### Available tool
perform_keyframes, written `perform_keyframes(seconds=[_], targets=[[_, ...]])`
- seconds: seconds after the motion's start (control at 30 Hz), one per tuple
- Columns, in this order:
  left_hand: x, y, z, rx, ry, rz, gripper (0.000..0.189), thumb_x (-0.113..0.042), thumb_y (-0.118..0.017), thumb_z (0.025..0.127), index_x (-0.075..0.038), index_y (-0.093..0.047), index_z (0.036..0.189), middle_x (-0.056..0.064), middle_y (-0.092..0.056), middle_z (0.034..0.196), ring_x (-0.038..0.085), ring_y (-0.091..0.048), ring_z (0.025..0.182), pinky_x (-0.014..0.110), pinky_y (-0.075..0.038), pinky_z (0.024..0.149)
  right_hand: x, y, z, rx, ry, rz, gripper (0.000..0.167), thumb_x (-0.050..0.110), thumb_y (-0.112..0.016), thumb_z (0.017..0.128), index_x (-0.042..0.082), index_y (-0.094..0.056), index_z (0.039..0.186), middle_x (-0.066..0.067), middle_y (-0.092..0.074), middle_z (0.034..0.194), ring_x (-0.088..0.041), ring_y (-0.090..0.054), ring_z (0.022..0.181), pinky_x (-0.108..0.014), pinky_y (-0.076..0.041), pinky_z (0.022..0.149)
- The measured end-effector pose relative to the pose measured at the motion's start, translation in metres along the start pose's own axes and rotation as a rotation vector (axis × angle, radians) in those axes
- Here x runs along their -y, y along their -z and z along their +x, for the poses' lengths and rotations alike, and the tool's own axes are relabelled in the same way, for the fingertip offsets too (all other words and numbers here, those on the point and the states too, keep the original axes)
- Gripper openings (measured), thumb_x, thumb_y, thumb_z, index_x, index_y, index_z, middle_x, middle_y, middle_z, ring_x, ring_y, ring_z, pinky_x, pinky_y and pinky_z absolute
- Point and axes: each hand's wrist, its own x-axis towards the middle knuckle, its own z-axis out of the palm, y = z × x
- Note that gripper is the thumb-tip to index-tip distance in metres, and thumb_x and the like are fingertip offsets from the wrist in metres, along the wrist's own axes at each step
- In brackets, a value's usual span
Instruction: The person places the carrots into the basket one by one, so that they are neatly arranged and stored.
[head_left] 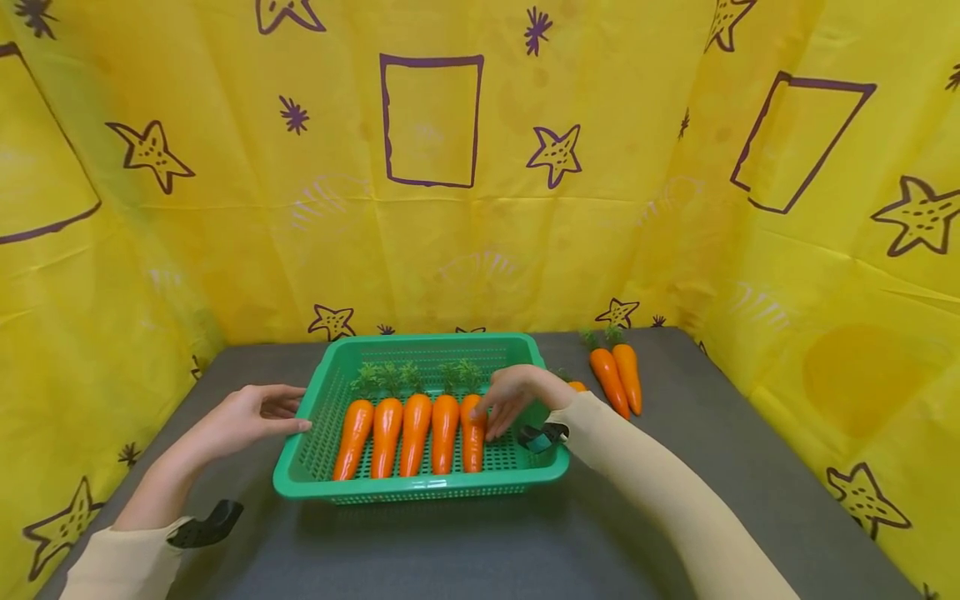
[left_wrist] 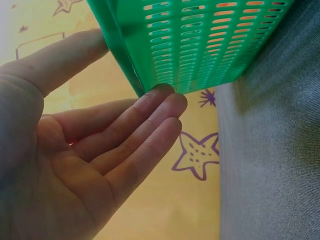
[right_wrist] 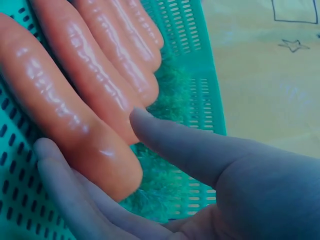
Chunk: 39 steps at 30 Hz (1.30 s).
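Observation:
A green plastic basket holds a row of several shiny orange carrots with leafy green tops pointing away. My right hand reaches over the basket's right side. Its thumb and fingers straddle the rightmost carrot; in the right wrist view the fingers lie along one side, while a gap shows between that carrot and the thumb. At the left rim is my left hand. Seen from the left wrist, its fairly straight fingers and thumb touch the basket's outer edge, outside the perforated wall.
Two more carrots lie on the dark grey tabletop right of the basket. Another carrot is mostly hidden behind my right forearm. Yellow cloth with drawn starfish and frames encloses the back and both sides.

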Motion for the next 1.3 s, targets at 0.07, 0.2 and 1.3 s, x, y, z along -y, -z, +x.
perform_keyframes(seconds=[0.07, 0.2, 1.3], targets=[[0.000, 0.000, 0.000, 0.003, 0.000, -0.003, 0.066, -0.038, -0.071, 0.084, 0.005, -0.052, 0.130, 0.017, -0.067, 0.112, 0.026, -0.066, 0.096, 0.031, -0.053, 0.072, 0.001, 0.001, -0.003, -0.025, 0.013, -0.022, 0.050, 0.016, -0.068, 0.089, -0.009, -0.049, 0.128, -0.024, -0.070, 0.095, -0.030, -0.070, 0.091, -0.037, -0.056, 0.081], [0.000, 0.001, -0.001, 0.006, -0.004, -0.009, 0.066, -0.037, -0.071, 0.084, 0.006, -0.052, 0.131, 0.017, -0.067, 0.112, 0.026, -0.066, 0.096, 0.031, -0.053, 0.072, 0.004, 0.003, -0.010, -0.078, 0.049, -0.045, 0.039, 0.016, -0.068, 0.088, -0.008, -0.059, 0.118, -0.025, -0.069, 0.098, -0.032, -0.069, 0.094, -0.037, -0.056, 0.081], [0.001, -0.001, -0.001, 0.010, -0.013, -0.009, 0.065, -0.037, -0.070, 0.085, 0.006, -0.051, 0.131, 0.017, -0.066, 0.113, 0.026, -0.065, 0.097, 0.031, -0.053, 0.072, -0.036, 0.071, -0.090, -0.334, 0.312, 0.101, 0.048, 0.018, -0.060, 0.094, -0.004, -0.048, 0.134, -0.023, -0.056, 0.130, -0.029, -0.060, 0.115, -0.038, -0.049, 0.094]])
